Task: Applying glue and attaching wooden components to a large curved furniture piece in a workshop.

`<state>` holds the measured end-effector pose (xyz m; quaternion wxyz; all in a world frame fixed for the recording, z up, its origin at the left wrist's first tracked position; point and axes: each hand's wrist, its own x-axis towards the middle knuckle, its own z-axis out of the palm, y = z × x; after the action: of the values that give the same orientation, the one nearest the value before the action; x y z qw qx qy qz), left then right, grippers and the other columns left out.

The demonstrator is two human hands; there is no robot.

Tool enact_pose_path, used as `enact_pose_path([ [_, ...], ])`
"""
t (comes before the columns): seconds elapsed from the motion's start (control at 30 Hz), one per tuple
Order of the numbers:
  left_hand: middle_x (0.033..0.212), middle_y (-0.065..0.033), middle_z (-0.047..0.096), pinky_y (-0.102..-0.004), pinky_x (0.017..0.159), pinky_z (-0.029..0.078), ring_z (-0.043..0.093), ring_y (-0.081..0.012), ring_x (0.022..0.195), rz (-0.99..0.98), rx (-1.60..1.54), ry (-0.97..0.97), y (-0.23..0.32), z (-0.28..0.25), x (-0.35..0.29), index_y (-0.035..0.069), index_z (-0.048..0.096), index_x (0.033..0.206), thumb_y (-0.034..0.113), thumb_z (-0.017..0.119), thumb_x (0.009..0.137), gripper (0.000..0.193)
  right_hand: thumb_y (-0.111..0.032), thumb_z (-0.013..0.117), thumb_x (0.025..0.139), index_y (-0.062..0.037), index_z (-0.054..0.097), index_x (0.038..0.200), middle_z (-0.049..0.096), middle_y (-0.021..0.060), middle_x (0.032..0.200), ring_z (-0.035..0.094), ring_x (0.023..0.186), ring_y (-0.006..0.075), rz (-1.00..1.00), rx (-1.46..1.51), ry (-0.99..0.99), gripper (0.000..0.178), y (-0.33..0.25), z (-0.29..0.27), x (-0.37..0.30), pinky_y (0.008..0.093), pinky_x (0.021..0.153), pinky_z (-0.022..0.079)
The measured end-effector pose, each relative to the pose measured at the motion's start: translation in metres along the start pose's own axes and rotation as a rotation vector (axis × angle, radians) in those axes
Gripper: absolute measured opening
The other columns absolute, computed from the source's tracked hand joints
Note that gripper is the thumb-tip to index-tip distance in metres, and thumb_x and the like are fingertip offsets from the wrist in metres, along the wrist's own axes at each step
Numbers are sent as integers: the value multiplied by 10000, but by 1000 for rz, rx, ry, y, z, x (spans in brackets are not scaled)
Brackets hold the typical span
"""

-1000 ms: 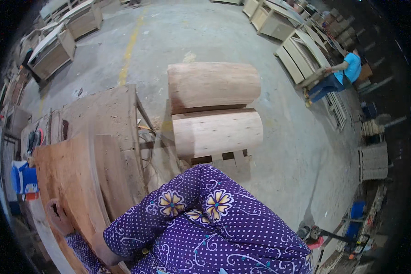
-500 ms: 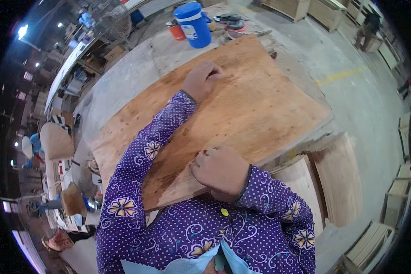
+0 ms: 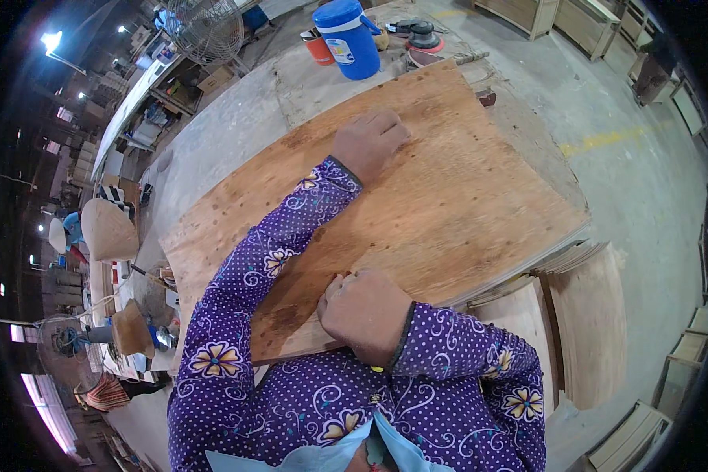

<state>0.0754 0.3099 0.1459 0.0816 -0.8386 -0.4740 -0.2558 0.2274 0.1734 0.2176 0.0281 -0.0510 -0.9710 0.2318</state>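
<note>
A broad reddish-brown wood veneer sheet (image 3: pixel 448 181), speckled with dark spots, lies across the top of a stack in front of me. My left hand (image 3: pixel 371 145) rests on its far half, knuckles up and fingers curled under. Close to my body, by the sheet's near edge, my right hand (image 3: pixel 366 315) is closed like a fist, its back turned up. Whatever either hand may hold is hidden beneath the fingers. Darker patches mark the wood between my two arms.
More veneer sheets (image 3: pixel 586 330) are stacked at the near right. Beyond the sheet stand a blue water jug (image 3: pixel 350 43), an orange container (image 3: pixel 317 49) and a round sander (image 3: pixel 423 35). A fan (image 3: pixel 206 30) is at the far left; wooden cabinets (image 3: pixel 519 14) line the far right.
My left hand has rolled over so its knuckles face up, and sits slightly farther right in view. My right hand has slid left and closer to me. The view has shifted a little.
</note>
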Motion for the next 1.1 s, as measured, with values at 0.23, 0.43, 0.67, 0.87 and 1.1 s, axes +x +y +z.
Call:
enact_pose_path([
  [0.23,999,-20,550,-341,759,455,539,-211,929,117,191,-29,1,-8,-12,195,586,1041,120,541,780,275,-115,613,593,1,629,812,627,138,799,608,784,267,10,29,26,248,5,11,4,361,656,476],
  [0.43,1205,-20,488,-366,861,419,499,-219,1039,85,325,-123,4,-14,-18,267,535,1188,132,520,800,411,-126,614,607,-3,637,798,629,144,795,606,792,270,-3,64,-16,228,6,9,3,363,658,474],
  [0.67,1270,-17,453,-377,909,388,451,-221,1133,84,354,-223,4,-15,-16,300,516,1205,145,508,816,419,-138,621,617,-11,643,776,630,137,775,607,782,272,-6,88,9,205,6,10,4,363,650,474],
  [0.87,1307,-30,421,-392,948,360,434,-226,1157,54,266,-191,5,-15,-14,293,509,1217,133,498,816,432,-132,624,621,-14,645,769,629,139,773,610,780,275,-6,86,5,191,6,6,3,365,645,477],
  [1.1,1317,-32,415,-382,955,361,436,-233,1167,49,251,-150,2,-15,-12,282,511,1217,119,494,811,438,-120,627,609,-15,645,774,629,139,779,613,777,282,-22,75,-22,196,6,6,4,374,642,482],
])
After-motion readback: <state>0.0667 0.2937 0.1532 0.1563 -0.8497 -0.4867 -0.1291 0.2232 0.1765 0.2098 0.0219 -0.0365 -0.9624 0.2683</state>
